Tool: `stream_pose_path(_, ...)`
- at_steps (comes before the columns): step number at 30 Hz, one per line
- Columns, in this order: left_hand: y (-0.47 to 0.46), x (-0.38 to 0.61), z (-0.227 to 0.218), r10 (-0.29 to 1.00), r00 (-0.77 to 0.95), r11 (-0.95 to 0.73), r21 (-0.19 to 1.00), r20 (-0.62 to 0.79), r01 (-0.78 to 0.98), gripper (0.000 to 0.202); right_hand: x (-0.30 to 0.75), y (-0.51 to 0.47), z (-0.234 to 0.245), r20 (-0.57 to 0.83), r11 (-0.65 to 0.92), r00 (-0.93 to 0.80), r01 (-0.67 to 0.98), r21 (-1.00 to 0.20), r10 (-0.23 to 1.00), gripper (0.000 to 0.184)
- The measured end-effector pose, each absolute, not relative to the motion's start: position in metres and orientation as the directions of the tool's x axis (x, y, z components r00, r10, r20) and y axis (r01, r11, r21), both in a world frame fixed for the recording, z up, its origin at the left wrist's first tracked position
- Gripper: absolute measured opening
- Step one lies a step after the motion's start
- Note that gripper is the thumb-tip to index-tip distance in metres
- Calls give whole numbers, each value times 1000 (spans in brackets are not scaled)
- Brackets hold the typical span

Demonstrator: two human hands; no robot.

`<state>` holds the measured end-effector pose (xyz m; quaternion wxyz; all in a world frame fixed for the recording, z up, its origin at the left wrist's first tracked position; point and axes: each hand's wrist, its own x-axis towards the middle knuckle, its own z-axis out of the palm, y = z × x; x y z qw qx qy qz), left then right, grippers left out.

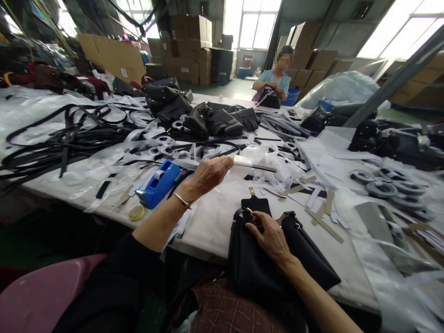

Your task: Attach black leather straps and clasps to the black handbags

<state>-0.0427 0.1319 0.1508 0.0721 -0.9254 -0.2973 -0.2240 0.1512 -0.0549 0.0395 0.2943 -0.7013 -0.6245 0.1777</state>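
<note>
A black handbag [246, 259] leans at the table's front edge against my lap, its flap [255, 206] with a gold clasp folded back onto the table. My right hand [272, 237] grips the bag at its top opening, fingers bent over the edge near a small gold-coloured piece. Raised above the table to the left, my left hand [212, 175] is closed in a pinch. Pale, see-through plastic film [242, 161] shows at its fingertips, pointing right. Beyond the film, a thin dark strip [265, 168] appears; whether the two are joined I cannot tell.
A blue tape dispenser [161, 182] and a yellow tape roll [136, 212] lie left. Black straps [65, 138] are heaped behind them, black bags [215, 120] farther back. Strap coils [381, 187] and card strips [326, 222] lie right. Across the table, a person [274, 83] handles a black bag.
</note>
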Motion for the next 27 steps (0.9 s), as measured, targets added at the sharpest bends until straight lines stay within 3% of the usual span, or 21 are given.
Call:
stream_pose_path(2,111,-29,153,571,751,-814,113,332,569,24,154,-51,55,158,-28,256,598,-801,954,39)
stream_pose_path(4,92,-19,148,589,784,-805,238,196,544,18,155,-48,71,94,-18,320,329,-944,943,44)
stream_pose_path(7,70,-8,135,522,850,-789,419,71,449,16,151,-47,86,14,23,343,-23,-999,939,48)
stream_pose_path(9,59,-4,125,512,856,-764,494,72,415,16,146,-46,89,-27,16,312,-136,-991,950,49)
stream_pose_path(12,50,-1,116,581,809,-709,543,88,450,20,141,-48,86,-110,-83,215,-127,-988,971,45)
stream_pose_path(15,49,-5,117,632,772,-637,609,64,472,16,144,-52,84,-178,-200,139,163,-966,974,36)
stream_pose_path(18,51,-13,121,621,782,-576,709,55,407,13,158,-59,91,-201,-228,111,376,-898,973,55)
stream_pose_path(20,50,-16,121,600,798,-546,755,50,363,11,165,-62,101,-177,-202,118,259,-944,977,63)
stream_pose_path(23,46,-15,118,561,825,-536,787,63,305,18,170,-61,115,-103,-96,229,-41,-994,968,48)
stream_pose_path(27,47,-21,109,551,833,-561,762,52,324,25,177,-55,126,-125,-47,451,-181,-982,884,37)
